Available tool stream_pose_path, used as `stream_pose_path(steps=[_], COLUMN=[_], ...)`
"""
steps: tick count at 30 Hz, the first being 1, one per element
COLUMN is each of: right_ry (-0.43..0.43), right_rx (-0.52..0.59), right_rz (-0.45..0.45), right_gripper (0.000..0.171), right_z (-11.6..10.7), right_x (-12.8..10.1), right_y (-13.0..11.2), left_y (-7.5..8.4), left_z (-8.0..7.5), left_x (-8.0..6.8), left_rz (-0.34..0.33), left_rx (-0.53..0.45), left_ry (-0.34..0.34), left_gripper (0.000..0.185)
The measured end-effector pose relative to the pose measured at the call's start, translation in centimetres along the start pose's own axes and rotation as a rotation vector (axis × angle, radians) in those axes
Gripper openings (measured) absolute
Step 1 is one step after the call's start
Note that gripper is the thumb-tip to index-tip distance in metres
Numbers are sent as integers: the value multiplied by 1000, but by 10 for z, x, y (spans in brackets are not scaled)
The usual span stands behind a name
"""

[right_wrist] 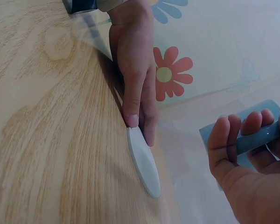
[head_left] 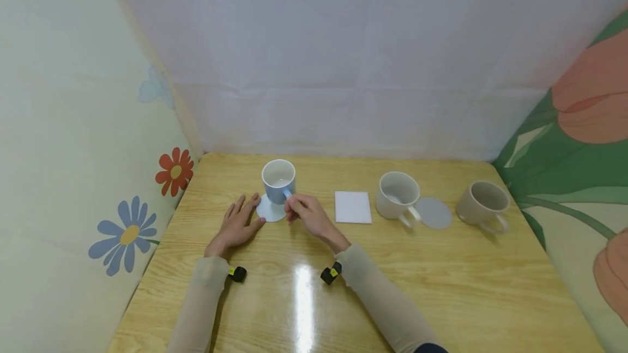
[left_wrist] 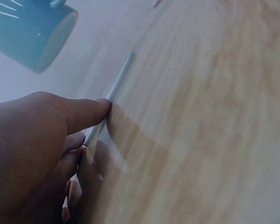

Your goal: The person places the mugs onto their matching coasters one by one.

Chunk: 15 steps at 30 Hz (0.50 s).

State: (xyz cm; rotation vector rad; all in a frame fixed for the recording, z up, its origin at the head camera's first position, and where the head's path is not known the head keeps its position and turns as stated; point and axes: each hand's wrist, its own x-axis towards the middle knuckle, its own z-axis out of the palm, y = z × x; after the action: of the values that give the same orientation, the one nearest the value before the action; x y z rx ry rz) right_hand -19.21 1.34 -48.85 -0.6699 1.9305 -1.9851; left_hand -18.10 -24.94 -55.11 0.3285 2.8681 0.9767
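Note:
A light blue mug (head_left: pixel 279 183) with a white inside hangs above a round pale blue coaster (head_left: pixel 269 211). My right hand (head_left: pixel 310 213) grips the mug's handle with curled fingers, as the right wrist view also shows. A gap separates the mug's base from the coaster in the left wrist view. My left hand (head_left: pixel 239 223) lies on the table left of the coaster, fingers spread and fairly straight. Its thumb (left_wrist: pixel 86 114) touches the coaster's edge, and its forefinger reaches the far side of the rim.
To the right are a square white coaster (head_left: pixel 353 207), a white mug (head_left: pixel 396 196), a round grey coaster (head_left: pixel 434 213) and a greyish-beige mug (head_left: pixel 483 204). A white cloth backdrop (head_left: pixel 314 70) rises behind the wooden table (head_left: pixel 275 298). Floral panels flank both sides.

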Motion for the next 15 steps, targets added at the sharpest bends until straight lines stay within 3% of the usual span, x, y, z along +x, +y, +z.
stream_pose_path(steps=[15], right_ry=[-11], right_rx=[-19], right_rz=[12], right_gripper=[37], right_z=[6], right_x=[4], right_y=[7], left_y=[0], left_z=[0], left_x=[1], left_rz=[-2], left_rx=[-13], left_ry=[5], left_gripper=[68])
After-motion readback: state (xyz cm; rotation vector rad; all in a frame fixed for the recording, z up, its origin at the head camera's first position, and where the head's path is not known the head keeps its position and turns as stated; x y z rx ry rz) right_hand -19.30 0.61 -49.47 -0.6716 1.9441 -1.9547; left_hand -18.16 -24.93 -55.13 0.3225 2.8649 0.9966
